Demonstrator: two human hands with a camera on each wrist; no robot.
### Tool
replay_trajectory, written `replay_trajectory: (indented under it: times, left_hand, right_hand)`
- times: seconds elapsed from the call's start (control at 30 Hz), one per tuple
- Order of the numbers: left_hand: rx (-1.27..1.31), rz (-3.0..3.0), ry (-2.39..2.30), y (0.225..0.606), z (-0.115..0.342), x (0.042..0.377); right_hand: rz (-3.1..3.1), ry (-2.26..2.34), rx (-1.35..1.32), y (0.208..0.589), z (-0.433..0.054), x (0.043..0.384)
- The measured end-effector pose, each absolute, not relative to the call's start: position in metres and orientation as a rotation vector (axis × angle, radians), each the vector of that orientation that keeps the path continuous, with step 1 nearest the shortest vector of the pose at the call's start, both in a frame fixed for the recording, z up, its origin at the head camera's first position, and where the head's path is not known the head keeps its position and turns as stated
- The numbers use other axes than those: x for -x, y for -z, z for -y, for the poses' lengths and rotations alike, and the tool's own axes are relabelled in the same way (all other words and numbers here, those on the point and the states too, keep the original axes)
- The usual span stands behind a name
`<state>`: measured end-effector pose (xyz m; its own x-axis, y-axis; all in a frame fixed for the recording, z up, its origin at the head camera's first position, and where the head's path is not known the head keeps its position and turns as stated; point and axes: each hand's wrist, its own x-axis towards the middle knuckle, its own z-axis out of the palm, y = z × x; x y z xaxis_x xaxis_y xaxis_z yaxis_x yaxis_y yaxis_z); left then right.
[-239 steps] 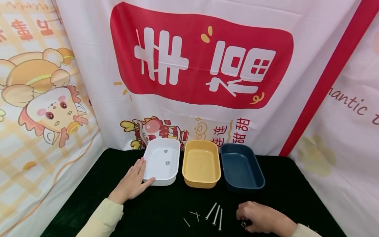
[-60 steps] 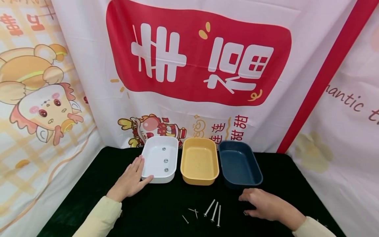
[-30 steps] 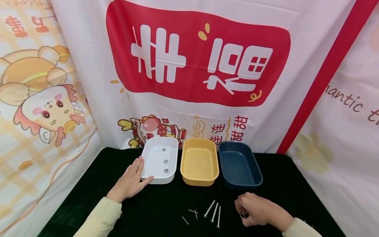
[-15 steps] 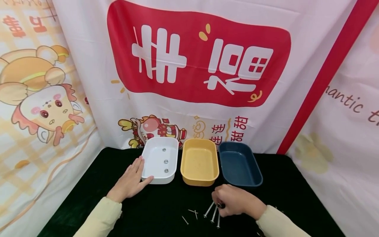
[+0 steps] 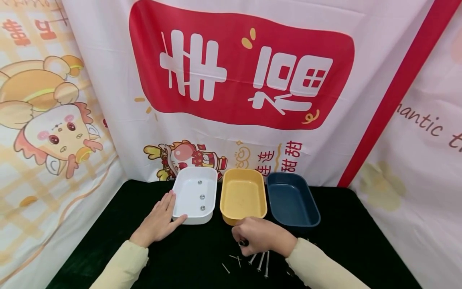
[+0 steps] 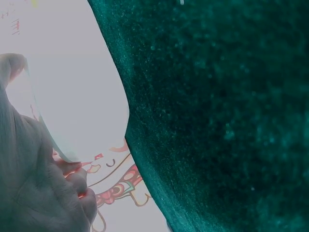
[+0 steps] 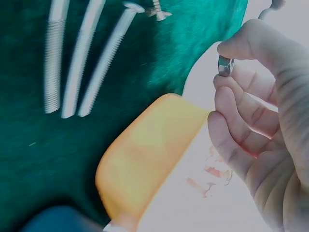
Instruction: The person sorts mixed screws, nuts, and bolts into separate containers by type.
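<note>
My left hand rests with fairly straight fingers against the left side of the white tray, thumb at its front corner. Inside that tray lie three metal nuts. In the left wrist view, the white tray is washed out beside the hand. My right hand is above the cloth, just in front of the yellow tray. Between thumb and index finger it pinches a hex nut, plainest in the right wrist view. Three long bolts lie below that hand, partly covered by it.
To the left of the bolts lie a few small thin screws. A dark blue tray stands right of the yellow one. All rest on a dark green cloth, with printed curtains behind and at both sides.
The right hand picked up a nut at the right and carried it left past the bolts. Two nuts lay in the white tray eight seconds ago, three now. The left hand stayed put.
</note>
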<state>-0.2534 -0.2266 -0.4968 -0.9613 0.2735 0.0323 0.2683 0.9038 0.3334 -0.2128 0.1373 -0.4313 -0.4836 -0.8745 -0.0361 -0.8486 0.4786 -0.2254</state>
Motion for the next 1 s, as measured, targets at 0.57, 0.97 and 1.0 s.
replay_trajectory:
  times: [0.57,0.97,1.0]
  left_hand:
    - [-0.444,-3.073,-0.529,0.493,0.226,0.252]
    - [-0.449,-3.077,-0.539,0.495,0.226,0.250]
    - [-0.449,-3.080,-0.537,0.495,0.226,0.251]
  right_hand:
    - [-2.681,0.160,1.527,0.422,-0.073,0.242]
    - [-2.836,0.384,1.411,0.429,-0.046,0.272]
    - [-2.848,0.410,1.388,0.430,-0.044,0.275]
